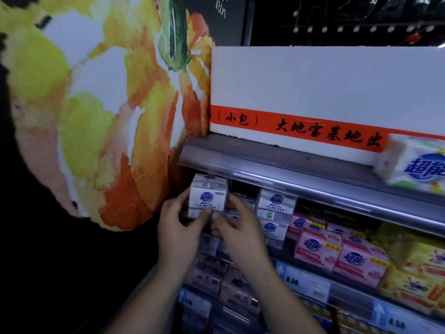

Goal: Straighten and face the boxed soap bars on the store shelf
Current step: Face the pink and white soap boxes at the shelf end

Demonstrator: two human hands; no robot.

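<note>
Left hand (179, 227) and right hand (237, 229) both grip white soap box (207, 197) between them; pink boxes (337, 251) right of right hand.

Glossy film wraps the white soap pack (208, 198) at centre frame; the shelf edge (313, 186) above is smooth brushed metal; the upper-right white box (313, 83) looks matt, foam-like.

Hands: two — the left hand (179, 227) and the right hand (238, 227). Three white soap boxes (208, 198) show their fronts; pink soap boxes (313, 248) number at least four, the rear ones blurred. One white foam box (325, 88), three blue price tags (302, 282).
</note>
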